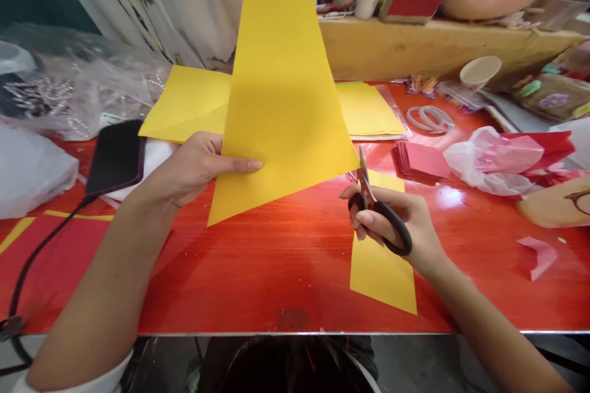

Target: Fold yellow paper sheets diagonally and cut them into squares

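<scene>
My left hand [203,166] grips a large sheet of yellow paper [286,92] by its left edge, thumb on top, and holds it raised above the red table. In my right hand [391,215] is a pair of scissors [366,187] with black handles, fingers through the loops. The blades point up and meet the sheet's lower right corner; I cannot tell how far apart they are. Below my right hand, a cut yellow strip [380,276] lies on the table. More yellow sheets lie behind the raised one, a folded sheet [184,101] at left and a stack [369,110] at right.
A phone [115,156] with a cable lies left of my forearm, beside plastic bags [32,166]. To the right are red paper squares [421,159], clear rings [429,118], crumpled tissue [493,159] and a paper cup [480,72]. A cluttered ledge [391,43] runs behind the table [258,276].
</scene>
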Available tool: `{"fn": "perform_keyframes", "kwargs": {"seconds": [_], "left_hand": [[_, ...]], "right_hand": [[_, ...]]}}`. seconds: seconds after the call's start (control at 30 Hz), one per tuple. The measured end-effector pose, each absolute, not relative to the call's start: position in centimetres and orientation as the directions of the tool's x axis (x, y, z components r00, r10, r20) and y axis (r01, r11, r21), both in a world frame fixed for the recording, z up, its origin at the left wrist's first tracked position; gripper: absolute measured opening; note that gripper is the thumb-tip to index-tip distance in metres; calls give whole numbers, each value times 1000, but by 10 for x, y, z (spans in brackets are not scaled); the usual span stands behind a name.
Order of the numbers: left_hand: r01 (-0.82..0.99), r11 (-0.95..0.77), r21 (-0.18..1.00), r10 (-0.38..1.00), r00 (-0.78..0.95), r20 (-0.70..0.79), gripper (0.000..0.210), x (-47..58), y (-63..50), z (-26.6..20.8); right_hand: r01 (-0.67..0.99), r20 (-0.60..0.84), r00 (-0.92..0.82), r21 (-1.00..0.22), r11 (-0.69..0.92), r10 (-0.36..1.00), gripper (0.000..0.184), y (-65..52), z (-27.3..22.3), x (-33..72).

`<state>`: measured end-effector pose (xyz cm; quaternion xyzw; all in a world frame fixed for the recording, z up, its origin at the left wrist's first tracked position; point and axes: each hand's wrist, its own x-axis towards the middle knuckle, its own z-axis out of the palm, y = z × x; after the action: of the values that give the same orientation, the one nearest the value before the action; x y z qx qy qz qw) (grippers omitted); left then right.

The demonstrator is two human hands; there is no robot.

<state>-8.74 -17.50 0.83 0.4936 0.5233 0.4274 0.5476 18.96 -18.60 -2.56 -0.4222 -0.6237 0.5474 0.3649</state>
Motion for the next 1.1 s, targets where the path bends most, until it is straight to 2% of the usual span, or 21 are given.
{"fn": "perform_keyframes", "kwargs": {"seconds": [0.57,0.8,1.1], "left_hand": [[72,146,987,986,71,-152,33,-89,-175,8],[43,143,989,983,108,-147,28,-87,-174,8],[153,188,970,980,33,-195,34,-88,-172,2]], "right_hand": [[124,15,-370,-990,66,929,28,-187,-28,189],[118,0,-350,-992,44,937,31,-186,-29,190],[131,16,-360,-989,68,933,28,-186,-30,192]]}}
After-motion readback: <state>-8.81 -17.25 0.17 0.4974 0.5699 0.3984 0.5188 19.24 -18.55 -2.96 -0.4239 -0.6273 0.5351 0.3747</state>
